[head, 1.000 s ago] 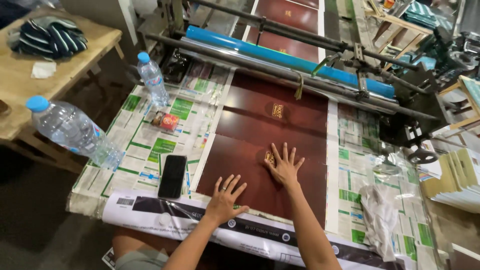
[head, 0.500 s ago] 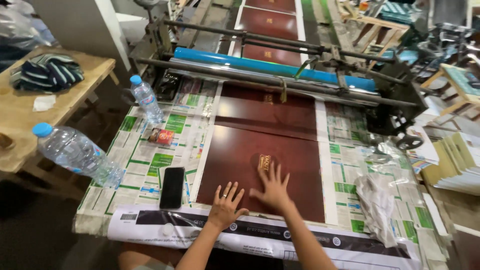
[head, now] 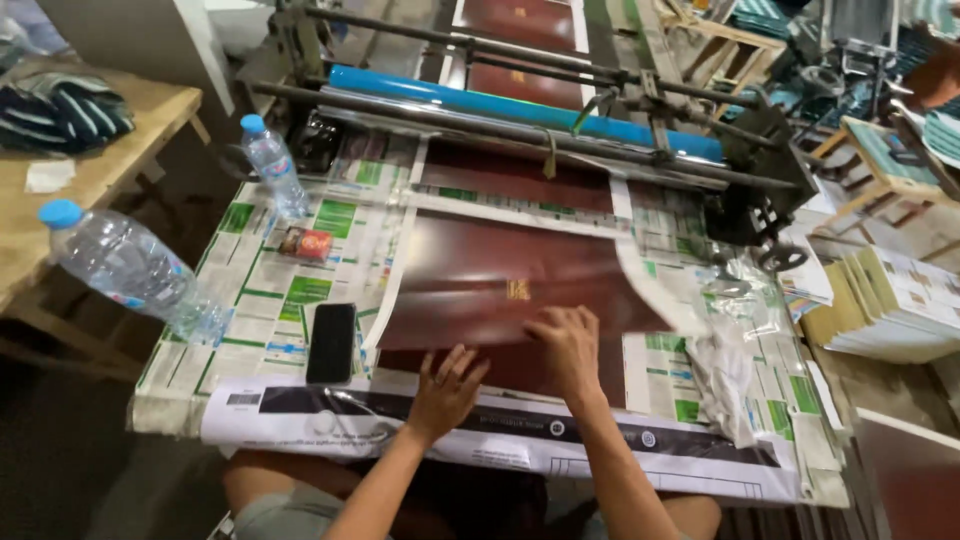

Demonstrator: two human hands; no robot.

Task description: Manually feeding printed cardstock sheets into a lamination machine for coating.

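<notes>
Dark red sheet (head: 500, 290) now drawn nearer than a second ago, below the blue roller (head: 520, 105). Right hand (head: 565, 340) pinching its near edge; left hand (head: 445, 390) released, fingers spread beside it.

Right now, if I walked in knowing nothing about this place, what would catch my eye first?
Most likely the glossy dark red sheet with a small gold emblem, spread mid-table over newspaper, its near edge under the person's right hand while the left hand rests just beside it. Behind it, a bright blue roller runs across a metal machine. At the left lie a black phone and two blue-capped water bottles.
</notes>
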